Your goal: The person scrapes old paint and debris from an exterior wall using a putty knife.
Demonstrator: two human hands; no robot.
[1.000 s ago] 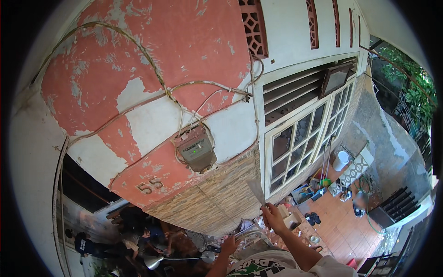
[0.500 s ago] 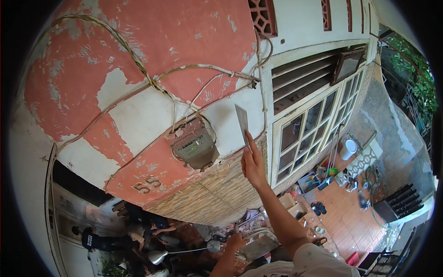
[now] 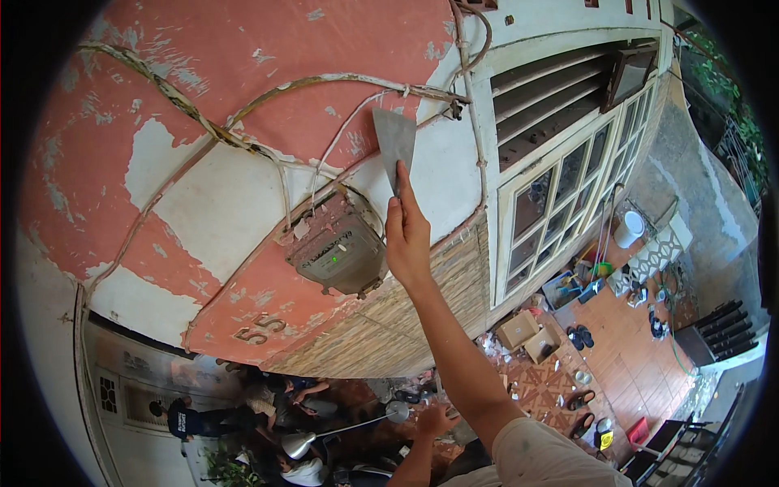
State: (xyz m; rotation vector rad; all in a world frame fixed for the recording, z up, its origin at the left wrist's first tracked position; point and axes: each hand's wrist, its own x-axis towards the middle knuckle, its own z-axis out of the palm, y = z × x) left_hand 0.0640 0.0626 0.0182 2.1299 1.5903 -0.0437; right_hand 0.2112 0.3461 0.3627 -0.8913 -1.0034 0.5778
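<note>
My right hand [image 3: 410, 243] is raised high and closed round a putty knife [image 3: 395, 134], index finger stretched along its broad grey blade. The blade is up against the house wall, where peeling red paint [image 3: 357, 134] meets a bare white patch [image 3: 442, 174]. Just left of the hand is a grey electricity meter [image 3: 337, 252] with a small green light. Cables [image 3: 324, 79] run across the wall close to the blade's tip. Low in the view, my left hand [image 3: 436, 422] looks closed; what it grips is hidden beside my right forearm.
At the right is a white-framed window [image 3: 560, 195] with louvres above. Far below, a tiled floor [image 3: 625, 341] holds cardboard boxes [image 3: 519, 331], shoes [image 3: 579, 337] and a white bucket [image 3: 629, 229]. Several people [image 3: 195, 422] are at the lower left, near a lamp [image 3: 299, 444].
My right hand has moved left and up with the putty knife, whose blade now turns its broad face to view. The view has shifted. My left hand stays low.
</note>
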